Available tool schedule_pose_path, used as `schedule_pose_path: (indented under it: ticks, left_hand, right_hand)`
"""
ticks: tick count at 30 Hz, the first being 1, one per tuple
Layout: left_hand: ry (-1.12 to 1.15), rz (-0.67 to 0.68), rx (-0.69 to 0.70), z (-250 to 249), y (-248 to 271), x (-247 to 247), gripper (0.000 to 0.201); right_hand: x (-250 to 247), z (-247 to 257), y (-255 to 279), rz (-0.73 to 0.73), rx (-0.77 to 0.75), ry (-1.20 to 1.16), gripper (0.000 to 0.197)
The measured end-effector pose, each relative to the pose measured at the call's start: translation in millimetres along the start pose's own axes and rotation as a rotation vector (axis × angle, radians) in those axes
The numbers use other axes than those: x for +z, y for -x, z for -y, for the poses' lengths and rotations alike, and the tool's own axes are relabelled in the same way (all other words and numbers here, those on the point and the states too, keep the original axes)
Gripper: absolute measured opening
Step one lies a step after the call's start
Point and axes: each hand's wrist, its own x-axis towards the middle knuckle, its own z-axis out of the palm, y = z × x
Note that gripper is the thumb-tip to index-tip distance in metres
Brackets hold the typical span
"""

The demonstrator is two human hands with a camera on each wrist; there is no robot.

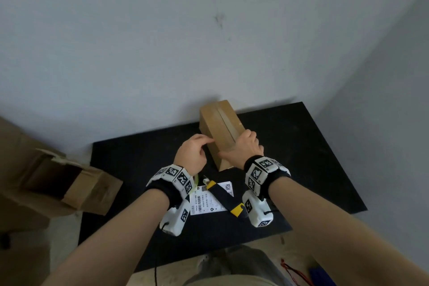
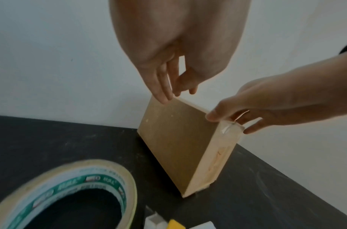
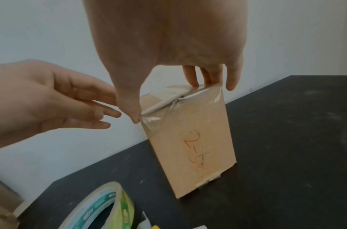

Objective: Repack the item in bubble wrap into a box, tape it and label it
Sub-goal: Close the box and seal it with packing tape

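Nearest us, below our wrists, a white printed shipping label lies flat on the black rectangular table top, and a black-and-yellow utility knife lies slantwise across it. At about 9 o'clock from the knife, mostly hidden under our left wrist in the head view, lies the roll of clear packing tape with a green-printed core.

At 12 o'clock from the label stands the narrow brown cardboard box, closed, with clear tape along its top seam and running down its near end, where orange handwriting shows. It stands on the table close to the pale wall.

Our right hand grasps the box's near top end, the thumb pressed to its 9 o'clock edge and the fingers laid over the taped top. Our left hand is released, its straight fingers touching the box's upper left edge.

At 9 o'clock, off the table, lies an opened brown carton.
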Motion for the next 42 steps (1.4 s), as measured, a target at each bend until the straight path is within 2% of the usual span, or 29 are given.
schedule_pose_path:
  ticks: [3, 7, 10, 15, 18, 20, 22, 25, 26, 28, 30, 32, 35, 38, 40, 42]
  left_hand:
    - [-0.112, 0.070, 0.019, 0.5, -12.1, -6.5, 0.056]
    - [-0.302, 0.274, 0.073, -1.8, -33.8, -16.5, 0.089]
    - [-0.475, 0.400, 0.112, -4.6, -49.7, -18.4, 0.107]
    - [-0.673, 0.535, 0.168, -5.7, -68.7, -11.1, 0.118]
    - [-0.707, 0.548, 0.212, -7.6, -73.4, -8.1, 0.116]
    - [-0.681, 0.518, 0.197, -8.6, -73.0, -7.7, 0.115]
    - [-0.629, 0.479, 0.128, -8.1, -69.5, -4.9, 0.115]
    - [-0.474, 0.400, -0.080, -10.3, -61.5, 2.6, 0.115]
    - [-0.433, 0.371, -0.144, -11.6, -59.4, 6.1, 0.115]
    - [-0.373, 0.321, -0.239, -14.7, -56.1, 12.5, 0.115]
    - [-0.288, 0.301, -0.294, -17.6, -53.8, 16.5, 0.115]
    - [-0.200, 0.290, -0.321, -20.1, -52.1, 18.4, 0.103]
    - [-0.103, 0.261, -0.366, -22.7, -50.8, 14.7, 0.068]
    - [0.101, 0.192, -0.407, -21.4, -47.3, 8.6, 0.044]
    - [0.278, 0.164, -0.416, -21.2, -41.2, 7.3, 0.037]
    - [0.440, 0.182, -0.464, -22.2, -33.9, 8.1, 0.043]
  right_hand:
    - [-10.0, -10.0, -4.2, 0.068, -0.066, 0.019, 0.093]
    - [-24.3, -34.3, -5.0, 0.131, -0.202, 0.088, 0.096]
    - [-31.1, -46.8, -6.4, 0.158, -0.249, 0.087, 0.100]
    - [-38.2, -54.4, -8.0, 0.183, -0.309, 0.106, 0.097]
    - [-39.1, -58.6, -8.4, 0.201, -0.307, 0.088, 0.096]
    - [-39.3, -61.8, -9.6, 0.213, -0.300, 0.065, 0.097]
    - [-38.6, -63.7, -9.3, 0.137, -0.276, -0.046, 0.089]
    - [-36.1, -60.5, -7.4, -0.095, -0.133, -0.248, 0.058]
    - [-34.3, -58.4, -6.1, -0.126, -0.083, -0.286, 0.047]
    - [-26.4, -54.4, -5.4, -0.031, -0.026, -0.382, 0.035]
    - [-18.2, -48.2, -2.6, 0.134, 0.008, -0.521, 0.036]
    - [-15.4, -42.2, 0.6, 0.202, 0.070, -0.676, 0.035]
    - [-15.9, -39.7, 0.9, 0.242, 0.152, -0.842, 0.037]
    - [-14.5, -43.8, -2.5, 0.257, 0.135, -0.876, 0.047]
    - [-14.8, -46.7, -5.0, 0.241, 0.109, -0.865, 0.052]
    - [-16.8, -48.9, -8.0, 0.233, 0.091, -0.845, 0.055]
